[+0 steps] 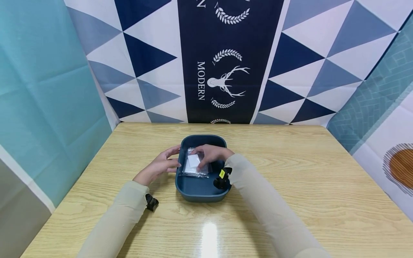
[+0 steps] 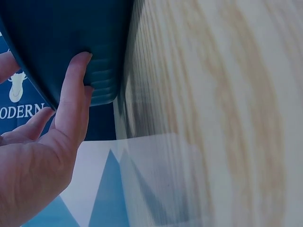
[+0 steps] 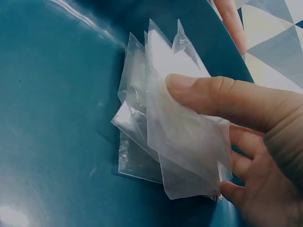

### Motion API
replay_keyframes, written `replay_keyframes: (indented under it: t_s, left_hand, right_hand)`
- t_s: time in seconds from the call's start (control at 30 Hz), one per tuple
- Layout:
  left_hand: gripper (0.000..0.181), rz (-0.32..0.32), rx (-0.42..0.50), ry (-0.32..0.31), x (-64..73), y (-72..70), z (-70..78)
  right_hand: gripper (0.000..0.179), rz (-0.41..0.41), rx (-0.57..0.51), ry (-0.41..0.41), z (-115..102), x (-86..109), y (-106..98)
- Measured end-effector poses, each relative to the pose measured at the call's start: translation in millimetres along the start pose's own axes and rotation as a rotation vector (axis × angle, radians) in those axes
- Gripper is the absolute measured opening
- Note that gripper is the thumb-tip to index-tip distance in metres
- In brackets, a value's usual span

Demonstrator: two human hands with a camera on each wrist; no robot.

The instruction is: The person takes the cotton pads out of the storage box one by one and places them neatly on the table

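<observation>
A dark blue rounded bin (image 1: 203, 190) stands on the wooden table. Inside, by its left wall, lie several small clear plastic bags (image 1: 193, 162) with white pieces showing through. My right hand (image 1: 211, 154) reaches into the bin and pinches the bags (image 3: 184, 137); its thumb (image 3: 208, 92) lies over them and other fingers show at their edge. My left hand (image 1: 161, 165) is at the bin's left side. In the left wrist view, fairly straight fingers (image 2: 73, 94) touch the outer wall (image 2: 42, 42), and one digit meets the rim.
Wood-grain table (image 1: 290, 172) surrounds the bin, with bright glare in front of it. A patterned cloth (image 1: 226, 71) hangs behind the table's back edge, and a teal cloth (image 1: 48, 89) hangs on the left. Black wrist devices (image 1: 222, 179) are strapped at both sleeves.
</observation>
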State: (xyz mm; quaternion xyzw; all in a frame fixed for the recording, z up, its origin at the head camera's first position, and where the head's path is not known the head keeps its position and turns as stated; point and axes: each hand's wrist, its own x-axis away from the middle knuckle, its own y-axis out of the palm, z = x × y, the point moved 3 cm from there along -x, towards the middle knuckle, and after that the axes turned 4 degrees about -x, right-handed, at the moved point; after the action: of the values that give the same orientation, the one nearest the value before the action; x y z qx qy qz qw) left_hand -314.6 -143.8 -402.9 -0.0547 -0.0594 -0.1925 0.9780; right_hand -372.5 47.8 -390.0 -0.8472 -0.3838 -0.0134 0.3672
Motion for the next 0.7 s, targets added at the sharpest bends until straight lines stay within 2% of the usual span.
replay_keyframes:
  t_s: [0.33,0.7]
  left_hand:
    - [0.073,0.015,0.011,-0.019,1.4,1.4,2.5]
    - [0.074,0.013,0.004,-0.007,1.8,2.5,2.0]
  right_hand:
    - [0.06,0.002,-0.025,-0.03,-6,1.9,-5]
    - [0.061,0.034,-0.061,-0.049,-12,10.6,-11]
